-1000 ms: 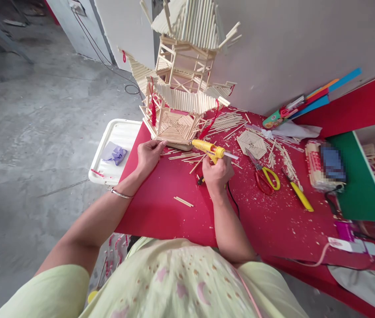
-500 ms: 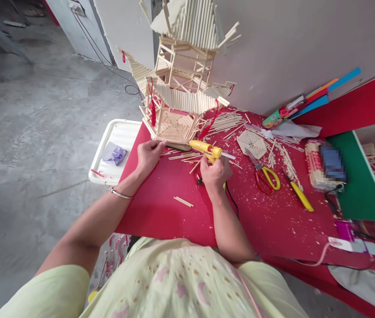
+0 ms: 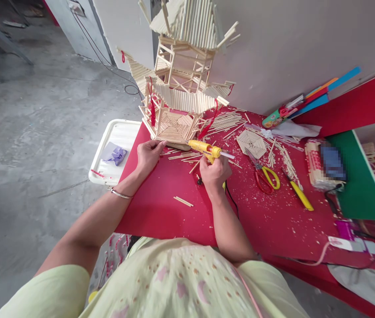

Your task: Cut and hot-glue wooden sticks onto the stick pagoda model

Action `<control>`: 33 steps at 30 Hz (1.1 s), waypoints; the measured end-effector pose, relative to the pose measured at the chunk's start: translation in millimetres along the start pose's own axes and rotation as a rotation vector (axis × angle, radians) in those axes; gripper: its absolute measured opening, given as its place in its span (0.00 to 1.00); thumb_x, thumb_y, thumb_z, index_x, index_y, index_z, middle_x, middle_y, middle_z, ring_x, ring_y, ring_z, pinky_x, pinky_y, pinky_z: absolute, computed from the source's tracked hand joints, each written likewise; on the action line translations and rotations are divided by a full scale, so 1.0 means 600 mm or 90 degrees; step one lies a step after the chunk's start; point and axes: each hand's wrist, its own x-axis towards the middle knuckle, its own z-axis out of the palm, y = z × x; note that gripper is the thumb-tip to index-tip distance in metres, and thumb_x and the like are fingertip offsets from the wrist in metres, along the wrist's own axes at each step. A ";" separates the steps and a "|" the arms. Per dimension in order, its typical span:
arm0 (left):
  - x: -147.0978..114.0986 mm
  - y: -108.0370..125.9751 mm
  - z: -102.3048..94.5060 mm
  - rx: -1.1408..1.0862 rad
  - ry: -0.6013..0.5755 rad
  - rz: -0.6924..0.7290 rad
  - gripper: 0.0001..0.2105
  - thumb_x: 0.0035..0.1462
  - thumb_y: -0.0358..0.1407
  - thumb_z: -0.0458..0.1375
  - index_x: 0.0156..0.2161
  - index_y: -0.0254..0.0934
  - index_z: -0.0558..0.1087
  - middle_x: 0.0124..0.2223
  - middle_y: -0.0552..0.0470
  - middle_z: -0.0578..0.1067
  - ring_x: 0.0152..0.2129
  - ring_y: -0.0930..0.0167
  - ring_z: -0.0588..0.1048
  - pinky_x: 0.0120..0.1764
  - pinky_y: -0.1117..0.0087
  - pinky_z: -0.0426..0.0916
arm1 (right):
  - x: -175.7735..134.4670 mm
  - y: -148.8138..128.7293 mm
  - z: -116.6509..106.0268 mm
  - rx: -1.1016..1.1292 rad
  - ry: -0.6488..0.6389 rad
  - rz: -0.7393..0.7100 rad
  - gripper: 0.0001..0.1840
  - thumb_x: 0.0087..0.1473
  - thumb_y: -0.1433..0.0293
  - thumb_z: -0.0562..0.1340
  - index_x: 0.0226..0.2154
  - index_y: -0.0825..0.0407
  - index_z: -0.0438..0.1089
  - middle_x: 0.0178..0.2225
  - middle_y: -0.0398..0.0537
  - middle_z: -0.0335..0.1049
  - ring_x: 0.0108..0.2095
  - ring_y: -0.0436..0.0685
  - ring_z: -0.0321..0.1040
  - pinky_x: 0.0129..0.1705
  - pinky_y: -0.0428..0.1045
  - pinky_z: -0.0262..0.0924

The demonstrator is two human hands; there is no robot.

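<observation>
My right hand [image 3: 214,173] is wrapped around a yellow hot glue gun [image 3: 205,149], with a clear glue stick poking from its back end. The gun's nozzle points left, at the front lower edge of a pagoda model [image 3: 176,126] built from thin wooden sticks. Close to that same edge, my left hand [image 3: 148,154] is closed in a pinch on a thin wooden stick [image 3: 176,141] that runs toward the nozzle. Fingertips partly hide where stick and base meet. Red tassels hang from the model's roof corners.
Loose sticks [image 3: 225,123] and a hexagonal stick panel [image 3: 251,143] lie on the red table [image 3: 161,207]. Scissors [image 3: 269,179] and a yellow-handled tool [image 3: 302,195] are at right. A green board [image 3: 360,185] stands beyond them. A white lidded box [image 3: 104,137] stands at left.
The glue gun and my right hand have shifted very slightly left. My left hand stays at the model's base.
</observation>
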 end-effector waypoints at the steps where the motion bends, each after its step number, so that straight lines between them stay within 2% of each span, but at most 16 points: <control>1: 0.000 -0.001 0.000 0.000 0.000 0.000 0.19 0.56 0.51 0.66 0.29 0.34 0.81 0.23 0.52 0.76 0.17 0.75 0.66 0.20 0.74 0.59 | 0.000 0.001 0.000 -0.001 0.004 -0.005 0.14 0.59 0.66 0.61 0.45 0.56 0.75 0.42 0.62 0.78 0.42 0.65 0.77 0.41 0.54 0.70; 8: -0.002 0.000 0.000 -0.001 0.008 0.001 0.19 0.56 0.51 0.66 0.30 0.34 0.81 0.22 0.53 0.75 0.15 0.75 0.65 0.20 0.73 0.59 | 0.001 0.005 0.000 0.030 -0.011 0.001 0.15 0.60 0.65 0.62 0.46 0.56 0.75 0.45 0.65 0.78 0.45 0.67 0.77 0.44 0.56 0.71; 14: -0.002 -0.005 0.001 -0.004 0.006 0.017 0.18 0.56 0.50 0.66 0.33 0.34 0.83 0.23 0.52 0.76 0.16 0.75 0.65 0.21 0.73 0.59 | 0.002 0.002 -0.005 0.109 -0.002 -0.013 0.16 0.60 0.64 0.62 0.47 0.56 0.74 0.44 0.62 0.77 0.47 0.65 0.77 0.50 0.56 0.71; 17: -0.005 -0.007 -0.003 0.016 0.005 0.020 0.17 0.55 0.49 0.66 0.33 0.34 0.83 0.23 0.53 0.76 0.17 0.75 0.65 0.21 0.74 0.59 | 0.002 0.001 -0.004 0.116 0.023 -0.019 0.18 0.60 0.62 0.62 0.47 0.56 0.73 0.41 0.61 0.77 0.45 0.65 0.77 0.49 0.57 0.72; 20: -0.017 -0.010 -0.012 0.045 -0.018 0.038 0.16 0.56 0.48 0.66 0.34 0.34 0.83 0.24 0.53 0.76 0.18 0.74 0.67 0.23 0.73 0.60 | 0.000 -0.001 -0.006 0.113 0.011 -0.012 0.18 0.59 0.60 0.62 0.45 0.56 0.72 0.39 0.60 0.77 0.42 0.65 0.77 0.47 0.57 0.72; 23: -0.043 -0.007 -0.024 0.113 -0.081 0.107 0.14 0.57 0.46 0.66 0.36 0.35 0.84 0.30 0.50 0.80 0.25 0.72 0.73 0.30 0.73 0.65 | 0.000 -0.003 -0.011 0.128 -0.008 -0.013 0.20 0.58 0.60 0.63 0.47 0.56 0.71 0.42 0.61 0.77 0.44 0.65 0.76 0.49 0.57 0.72; 29: -0.123 0.016 -0.038 0.182 -0.305 0.282 0.13 0.60 0.45 0.66 0.38 0.37 0.83 0.40 0.45 0.81 0.33 0.69 0.77 0.39 0.70 0.71 | 0.003 -0.003 -0.031 0.147 -0.060 -0.002 0.20 0.59 0.58 0.65 0.46 0.55 0.68 0.41 0.58 0.75 0.43 0.64 0.74 0.49 0.57 0.71; 33: -0.171 0.019 -0.038 0.281 -0.431 0.375 0.13 0.67 0.44 0.59 0.43 0.39 0.83 0.45 0.43 0.80 0.39 0.68 0.80 0.43 0.70 0.71 | -0.002 -0.005 -0.053 0.140 -0.113 -0.013 0.19 0.59 0.58 0.64 0.45 0.54 0.67 0.40 0.56 0.74 0.44 0.64 0.74 0.48 0.56 0.70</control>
